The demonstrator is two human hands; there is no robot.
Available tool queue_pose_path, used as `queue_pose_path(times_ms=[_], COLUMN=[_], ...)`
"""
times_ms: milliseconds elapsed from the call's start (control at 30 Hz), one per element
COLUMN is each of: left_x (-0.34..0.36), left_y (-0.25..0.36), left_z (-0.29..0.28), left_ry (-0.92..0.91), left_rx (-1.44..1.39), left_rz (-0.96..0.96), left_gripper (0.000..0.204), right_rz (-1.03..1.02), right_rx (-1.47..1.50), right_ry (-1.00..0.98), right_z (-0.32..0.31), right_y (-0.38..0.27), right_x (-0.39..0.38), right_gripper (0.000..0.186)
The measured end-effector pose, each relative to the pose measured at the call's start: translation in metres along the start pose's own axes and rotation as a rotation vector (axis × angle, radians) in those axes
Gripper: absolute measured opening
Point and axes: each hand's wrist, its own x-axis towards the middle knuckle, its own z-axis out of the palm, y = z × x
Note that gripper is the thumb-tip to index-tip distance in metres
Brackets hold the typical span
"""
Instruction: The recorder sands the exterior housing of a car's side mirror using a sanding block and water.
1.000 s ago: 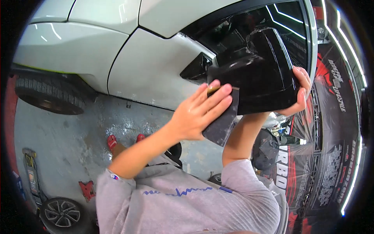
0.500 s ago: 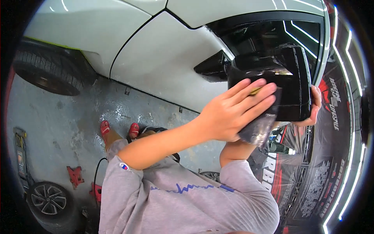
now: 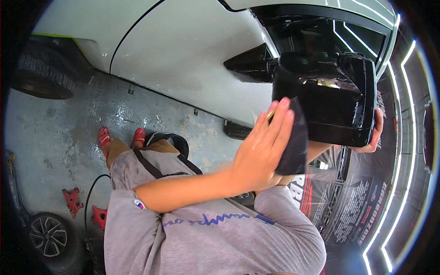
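My left hand (image 3: 260,153) is held edge-on below the car's black side mirror (image 3: 332,114), fingers straight and close together. Against its palm it holds a thin dark sheet (image 3: 295,142); whether this is cloth or film I cannot tell. A small yellow edge (image 3: 271,114) shows between the fingers. My right hand (image 3: 376,133) grips the mirror housing's outer lower corner, its palm partly hidden behind the housing. Glossy black covers the mirror, with light lines and wrinkled patches near its upper edge. A black triangular base (image 3: 250,64) joins it to the door.
The pale car door (image 3: 183,55) and a dark window (image 3: 316,34) lie behind the mirror. A tyre (image 3: 41,75) is at the far left. Red jack stands (image 3: 72,201) and a loose wheel (image 3: 48,236) rest on the wet grey floor (image 3: 68,151). A printed banner (image 3: 353,201) hangs at right.
My left hand has come off the mirror's face, moving left and down and turning edge-on with the dark sheet. My right hand keeps its hold on the mirror. The whole view has shifted.
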Motion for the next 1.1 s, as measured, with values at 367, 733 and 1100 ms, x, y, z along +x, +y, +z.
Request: queue_pose_path(times_ms=[367, 733, 1100], left_x=[0.007, 0.048, 0.078], left_y=[0.001, -0.027, -0.083], left_z=[-0.002, -0.013, -0.05], left_ry=[0.04, 0.1, -0.19], left_rx=[-0.157, -0.176, -0.096], left_rz=[-0.06, 0.093, 0.514], left_gripper=[0.102, 0.094, 0.072], right_rz=[0.057, 0.189, 0.245], right_rx=[0.016, 0.01, -0.011], right_ry=[-0.085, -0.146, -0.089], right_z=[0.026, 0.03, 0.015], right_y=[-0.01, -0.016, -0.027], right_x=[-0.023, -0.047, -0.044], right_gripper=[0.063, 0.062, 0.062])
